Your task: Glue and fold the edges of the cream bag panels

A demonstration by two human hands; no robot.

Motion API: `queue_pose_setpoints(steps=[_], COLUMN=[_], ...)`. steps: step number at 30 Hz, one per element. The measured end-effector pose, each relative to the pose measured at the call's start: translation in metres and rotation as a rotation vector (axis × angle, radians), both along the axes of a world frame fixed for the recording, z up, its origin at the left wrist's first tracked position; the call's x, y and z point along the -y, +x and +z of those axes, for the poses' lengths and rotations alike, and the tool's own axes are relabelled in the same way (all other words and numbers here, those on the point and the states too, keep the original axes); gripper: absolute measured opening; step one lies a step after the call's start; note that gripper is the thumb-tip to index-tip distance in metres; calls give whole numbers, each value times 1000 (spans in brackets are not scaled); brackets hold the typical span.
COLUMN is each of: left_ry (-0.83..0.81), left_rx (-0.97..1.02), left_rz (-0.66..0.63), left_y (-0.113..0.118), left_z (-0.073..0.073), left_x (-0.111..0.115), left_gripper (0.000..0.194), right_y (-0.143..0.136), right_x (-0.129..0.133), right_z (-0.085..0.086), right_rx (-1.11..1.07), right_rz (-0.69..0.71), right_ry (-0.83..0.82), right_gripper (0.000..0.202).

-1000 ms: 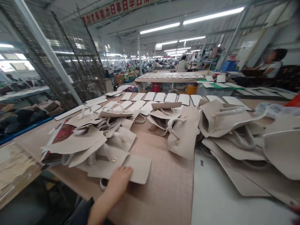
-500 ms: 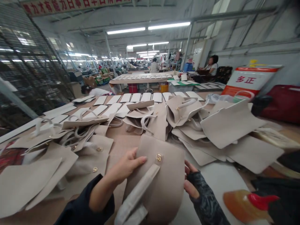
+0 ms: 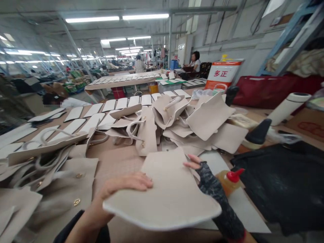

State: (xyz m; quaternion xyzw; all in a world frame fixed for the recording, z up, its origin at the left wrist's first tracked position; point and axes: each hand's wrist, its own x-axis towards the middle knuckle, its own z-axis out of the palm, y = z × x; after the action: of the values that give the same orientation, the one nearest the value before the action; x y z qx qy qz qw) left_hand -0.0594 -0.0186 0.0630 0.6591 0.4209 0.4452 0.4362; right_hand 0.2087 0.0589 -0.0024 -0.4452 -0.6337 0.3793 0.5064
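A beige handbag panel fills the near middle, its plain face up and its pale curved edge toward me. My left hand holds it at the left, fingers over the top and the thumb hidden. At the panel's far right edge, my right hand, in a dark patterned fingerless sleeve, grips with the fingertips; its thumb is out of sight. Left of my hands lie loose beige panels with gold clasps and wrapped handles. Beyond them, a heap of similar bag pieces rests on the table.
A glue bottle with a red tip stands beside my right forearm. Black material covers the right side, below a white flask. White panels lie in rows behind. A tin and red bag stand at back right.
The handbag panel has been turned, so its clasp and handle no longer show and its plain face is up. Both hands have shifted their hold. My view has swung right.
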Motion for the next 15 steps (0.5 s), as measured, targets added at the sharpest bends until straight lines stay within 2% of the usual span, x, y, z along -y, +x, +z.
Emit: queue_pose_setpoints(steps=[2, 4, 5, 6, 8, 10, 12, 15], left_ry=[-34, -194, -287, -369, -472, -492, -479, -491], left_rx=[-261, -478, -553, -605, -668, -710, -774, -966], left_rz=[-174, -265, -302, -326, -272, -94, 78, 191], left_y=[0, 4, 8, 13, 28, 49, 75, 109], left_z=[-2, -12, -19, -26, -38, -51, -65, -93], left_x=[11, 19, 21, 21, 15, 3, -14, -36], left_gripper=[24, 34, 37, 38, 37, 34, 33, 40], right_y=[1, -2, -5, -9, -16, -23, -26, -18], right_x=[0, 8, 14, 20, 33, 42, 46, 45], right_z=[-9, -27, -38, -48, -64, -76, -82, -86], right_rx=[-160, -288, -315, -315, -294, -278, -237, -129], right_rz=[12, 125, 166, 184, 167, 153, 166, 190], right_ry=[-320, -690, -815, -868, -812, -748, -766, -830], right_gripper=[44, 54, 56, 57, 53, 45, 37, 36])
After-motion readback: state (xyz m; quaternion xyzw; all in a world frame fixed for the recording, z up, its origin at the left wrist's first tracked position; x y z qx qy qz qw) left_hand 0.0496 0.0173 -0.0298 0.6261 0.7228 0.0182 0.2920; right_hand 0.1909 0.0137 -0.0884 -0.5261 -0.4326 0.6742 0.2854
